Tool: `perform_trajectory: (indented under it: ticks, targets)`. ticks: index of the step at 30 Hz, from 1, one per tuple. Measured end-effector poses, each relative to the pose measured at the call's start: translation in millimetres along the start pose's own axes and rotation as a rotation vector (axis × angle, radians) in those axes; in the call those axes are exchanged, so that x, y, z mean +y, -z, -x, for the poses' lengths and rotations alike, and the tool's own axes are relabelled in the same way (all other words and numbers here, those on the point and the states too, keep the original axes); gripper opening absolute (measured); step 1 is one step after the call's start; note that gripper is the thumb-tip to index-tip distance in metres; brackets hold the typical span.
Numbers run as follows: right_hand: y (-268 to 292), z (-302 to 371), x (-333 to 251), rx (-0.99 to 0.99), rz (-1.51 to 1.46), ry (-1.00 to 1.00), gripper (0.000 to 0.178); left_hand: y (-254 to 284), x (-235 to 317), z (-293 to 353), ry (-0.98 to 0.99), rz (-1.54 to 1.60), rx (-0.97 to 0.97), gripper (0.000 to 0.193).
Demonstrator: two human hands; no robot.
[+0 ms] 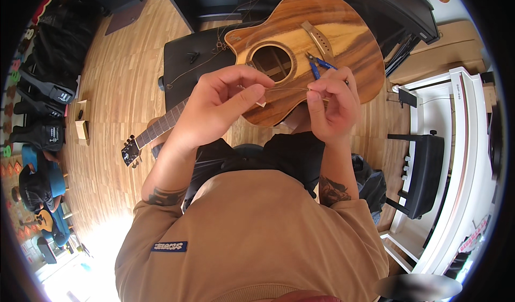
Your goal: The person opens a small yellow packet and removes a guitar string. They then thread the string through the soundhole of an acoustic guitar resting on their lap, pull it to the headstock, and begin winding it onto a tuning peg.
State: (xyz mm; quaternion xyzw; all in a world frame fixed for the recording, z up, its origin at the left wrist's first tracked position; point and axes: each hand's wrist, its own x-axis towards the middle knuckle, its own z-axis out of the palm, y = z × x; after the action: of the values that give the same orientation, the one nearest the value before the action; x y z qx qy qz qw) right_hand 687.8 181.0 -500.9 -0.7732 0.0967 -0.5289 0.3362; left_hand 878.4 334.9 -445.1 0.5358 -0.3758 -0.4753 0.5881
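Observation:
A thin bronze-coloured guitar string (289, 89) runs between my two hands, above the lower part of an acoustic guitar (343, 20). My left hand (214, 103) is closed, its thumb and forefinger at one end of the string; a small white piece (261, 104) shows beneath the thumb. The thumb and forefinger of my right hand (338, 106) pinch the string's other end. Close to my right fingertips, blue-handled cutting pliers (315, 67) lie on the guitar top. No strings cross the sound hole or the bridge (317, 40). My left forearm hides part of the neck.
The guitar lies across a black bench (179, 60), its headstock (130, 152) out to the left. Loose curled strings (221, 44) and small black pieces (193, 57) are on the bench. A white piano-like frame (458, 141) stands at right; a seated person (40, 186) is far left.

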Motion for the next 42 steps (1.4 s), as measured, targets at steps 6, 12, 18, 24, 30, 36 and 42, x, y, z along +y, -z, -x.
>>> perform_trajectory:
  ticks: [6, 12, 18, 24, 30, 36, 42]
  targets:
    - [-2, 1, -3, -0.035, -0.102, -0.068, 0.015, -9, 9, 0, -0.342, -0.473, 0.031, 0.019]
    - [-3, 1, -8, -0.065, -0.184, -0.107, 0.013, -24, 13, -13, -0.46, -0.527, -0.009, 0.013]
    - [0, 8, -1, -0.036, -0.276, -0.199, 0.011, -31, 10, -21, -0.425, -0.556, -0.021, 0.011]
    - [0, 10, 16, 0.009, -0.343, -0.292, 0.011, -37, 4, -43, -0.392, -0.627, -0.02, 0.006]
    - [25, -9, 54, 0.389, -0.776, -0.697, 0.027, -34, -17, -116, -0.467, -0.768, 0.026, 0.007]
    - [67, -14, 115, 0.503, -0.659, -0.826, 0.038, -26, -74, -211, -0.457, -0.833, 0.067, 0.013]
    - [82, -52, 155, 0.246, -0.096, -0.688, 0.025, -34, -108, -253, -0.504, -0.937, 0.063, 0.012]
